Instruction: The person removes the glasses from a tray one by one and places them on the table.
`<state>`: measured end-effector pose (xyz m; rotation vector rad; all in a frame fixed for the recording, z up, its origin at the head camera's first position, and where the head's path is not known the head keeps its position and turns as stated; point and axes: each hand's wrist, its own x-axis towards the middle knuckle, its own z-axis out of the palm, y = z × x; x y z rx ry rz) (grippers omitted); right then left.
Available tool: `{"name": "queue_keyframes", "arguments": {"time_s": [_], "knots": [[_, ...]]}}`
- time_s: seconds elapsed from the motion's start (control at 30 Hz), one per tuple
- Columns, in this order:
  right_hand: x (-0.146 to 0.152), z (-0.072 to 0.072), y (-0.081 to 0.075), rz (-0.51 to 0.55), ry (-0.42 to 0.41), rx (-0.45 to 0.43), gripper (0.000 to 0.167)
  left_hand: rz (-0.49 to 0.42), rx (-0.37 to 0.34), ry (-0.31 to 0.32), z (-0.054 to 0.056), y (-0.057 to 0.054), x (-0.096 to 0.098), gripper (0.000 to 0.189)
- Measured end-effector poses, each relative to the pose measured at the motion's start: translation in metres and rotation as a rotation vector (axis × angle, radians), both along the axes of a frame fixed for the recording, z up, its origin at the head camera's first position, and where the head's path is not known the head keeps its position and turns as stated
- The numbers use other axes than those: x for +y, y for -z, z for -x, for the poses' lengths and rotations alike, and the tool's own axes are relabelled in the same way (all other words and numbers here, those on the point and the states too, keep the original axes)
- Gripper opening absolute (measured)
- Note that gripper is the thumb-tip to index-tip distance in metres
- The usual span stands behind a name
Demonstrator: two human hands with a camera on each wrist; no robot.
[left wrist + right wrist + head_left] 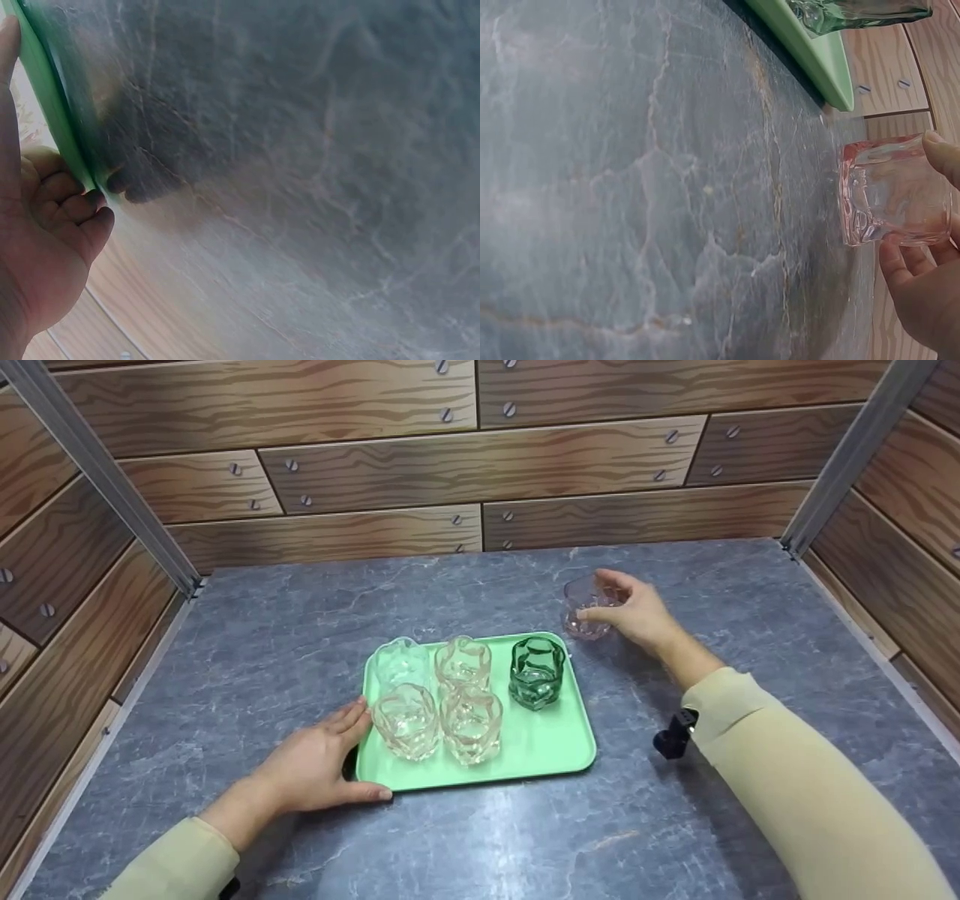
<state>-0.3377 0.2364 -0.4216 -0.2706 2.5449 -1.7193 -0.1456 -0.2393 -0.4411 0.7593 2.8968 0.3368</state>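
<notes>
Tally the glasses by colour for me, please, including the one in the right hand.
Dark green glass: 1
Pale aqua glass: 1
Nearly clear glasses: 3
Pinkish-purple glass, in the right hand: 1
Total: 6

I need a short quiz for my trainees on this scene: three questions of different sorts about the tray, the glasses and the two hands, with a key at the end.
1. Count: how many glasses are on the tray?

2. True or false: the left hand touches the left side of the tray.

3. Choose one: where is the held glass that the right hand grips?
A. Over the middle of the tray
B. Off the tray, near its far right corner
C. Beside the left hand

Key: 1. Five. 2. True. 3. B.
</notes>
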Motion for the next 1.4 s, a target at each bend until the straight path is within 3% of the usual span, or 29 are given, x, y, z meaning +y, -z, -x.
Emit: {"name": "queue_keyframes", "arguments": {"time_s": [0.4,0.7,1.0,1.2,1.4], "knots": [[0.005,-0.003,-0.006,-0.091,-0.044,-0.006,0.104,0.002,-0.005,-0.005,0.001,0.001,0.000,0.124],[0.015,-0.012,-0.023,-0.122,-0.051,0.071,0.107,0.007,-0.019,-0.014,0.002,0.001,0.001,0.125],[-0.001,-0.033,-0.038,-0.206,-0.047,0.231,0.103,0.004,0.028,0.010,0.000,0.002,0.000,0.122],[-0.022,-0.054,-0.041,-0.212,-0.137,0.339,0.100,0.011,0.015,-0.003,0.001,0.002,0.000,0.123],[-0.039,-0.069,-0.040,-0.225,-0.226,0.348,0.103,0.014,0.004,-0.011,0.001,0.002,0.000,0.123]]}}
